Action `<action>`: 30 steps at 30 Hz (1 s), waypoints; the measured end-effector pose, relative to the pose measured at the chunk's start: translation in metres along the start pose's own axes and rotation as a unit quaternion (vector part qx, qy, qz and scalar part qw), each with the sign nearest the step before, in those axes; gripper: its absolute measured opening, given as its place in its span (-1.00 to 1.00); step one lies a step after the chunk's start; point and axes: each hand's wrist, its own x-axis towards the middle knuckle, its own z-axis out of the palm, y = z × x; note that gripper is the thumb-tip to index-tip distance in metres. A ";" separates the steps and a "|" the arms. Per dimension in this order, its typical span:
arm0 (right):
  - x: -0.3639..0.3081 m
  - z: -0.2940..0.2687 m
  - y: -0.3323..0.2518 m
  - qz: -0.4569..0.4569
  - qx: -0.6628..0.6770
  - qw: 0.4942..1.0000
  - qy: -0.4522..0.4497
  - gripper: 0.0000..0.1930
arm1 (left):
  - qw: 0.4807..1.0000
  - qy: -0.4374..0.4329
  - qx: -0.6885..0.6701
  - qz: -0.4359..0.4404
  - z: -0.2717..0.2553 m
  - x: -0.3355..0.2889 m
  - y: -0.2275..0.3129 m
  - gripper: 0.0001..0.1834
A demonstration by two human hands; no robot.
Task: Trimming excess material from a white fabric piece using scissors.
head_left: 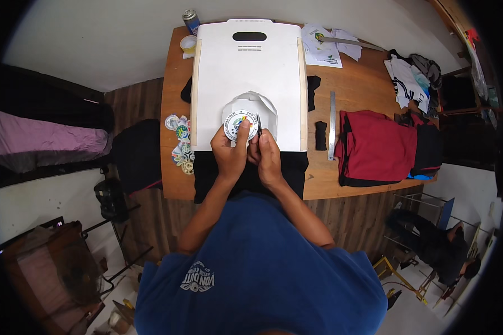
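My left hand (230,157) pinches a round white emblem (233,124) with a multicoloured centre and lettering around its rim, thumb on its face. My right hand (269,162) is closed around a pair of small scissors (259,121); the dark blades point away from me along the emblem's right edge, and the handles are hidden in the fingers. A curled strip of white paper (270,111) arches behind and to the right of the emblem. Both hands are over the near edge of a white panel-like case (218,72) with an oval handle slot. Black cloth (285,167) lies below.
On the wooden table (318,187), several round emblems (183,151) lie left of the case. A metal ruler (332,125), folded red garments (377,148) and paper sheets (324,50) lie to the right. A spray can (190,21) stands far left. Another person (447,254) is at far right.
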 end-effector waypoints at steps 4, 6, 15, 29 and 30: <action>0.000 0.000 0.001 -0.004 -0.001 1.000 -0.006 -0.66 | 1.000 -0.005 0.003 0.005 -0.001 0.000 0.000 -0.82; 0.000 0.000 0.000 -0.005 -0.009 1.000 -0.009 -0.66 | 1.000 -0.003 0.006 0.003 -0.001 0.000 0.000 -0.82; 0.000 -0.001 0.002 -0.004 0.003 1.000 0.007 -0.66 | 1.000 -0.003 0.007 0.004 0.000 0.000 0.002 -0.82; 0.001 0.002 -0.005 0.013 -0.017 1.000 0.002 -0.63 | 1.000 -0.009 0.003 0.015 -0.002 0.002 0.000 -0.81; 0.001 0.002 -0.005 0.013 -0.020 1.000 -0.003 -0.63 | 1.000 -0.006 0.007 0.009 -0.002 0.001 0.000 -0.81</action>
